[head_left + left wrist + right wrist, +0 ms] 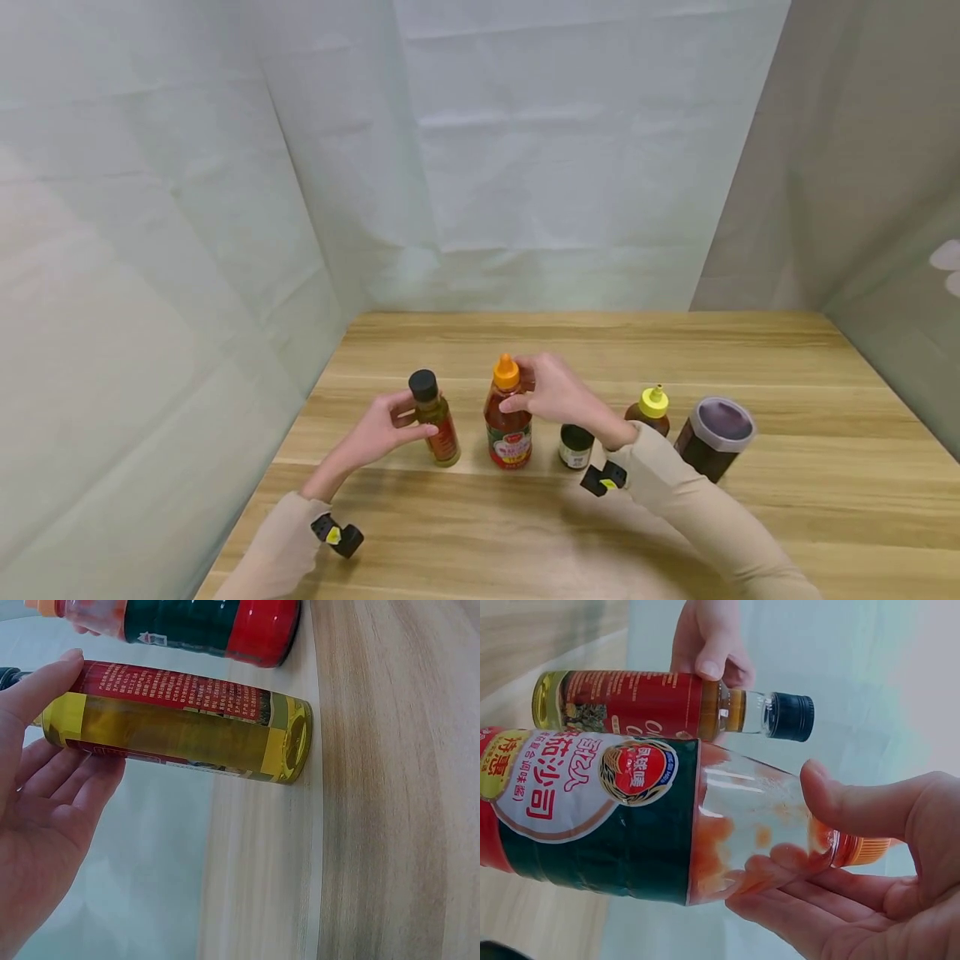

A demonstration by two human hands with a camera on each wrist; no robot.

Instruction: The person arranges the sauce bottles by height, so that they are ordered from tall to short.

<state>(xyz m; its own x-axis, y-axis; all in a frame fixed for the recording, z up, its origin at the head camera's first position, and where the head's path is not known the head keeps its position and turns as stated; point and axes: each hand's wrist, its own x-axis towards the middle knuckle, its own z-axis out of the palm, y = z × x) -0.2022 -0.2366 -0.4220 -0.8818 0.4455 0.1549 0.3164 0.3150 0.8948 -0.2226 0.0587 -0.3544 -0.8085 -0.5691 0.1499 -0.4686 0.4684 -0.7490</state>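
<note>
A: At the left hand, then?

B: Grips the oil bottle by its upper part, below the black cap, with thumb on 1 side and fingers round the other. Shows yellow-green liquid and a red label in the left wrist view.

A: And at the right hand?

B: Holds the sauce bottle round its narrow upper part, under the orange cap, again between thumb and fingers. Shows red smears through the clear plastic in the right wrist view, next to a label in green, white and red.

A: Together or apart, both hands?

B: Apart, and clamped on 1 bottle each. Leaves a gap between these 2 bottles in the head view.

A: Where on the wooden desk?

B: At the left end of a loose row of 5 containers, with the oil bottle outermost and the sauce bottle just to its right. Cannot tell about contact between oil bottle and desk.

A: Farther right?

B: Near the right wrist, a dark bottle with a pale label, partly covered. Beyond the right forearm, a bottle with a yellow nozzle cap; beside that, a dark jar with a greyish lid.

A: Behind everything?

B: Pale, creased cloth.
</note>
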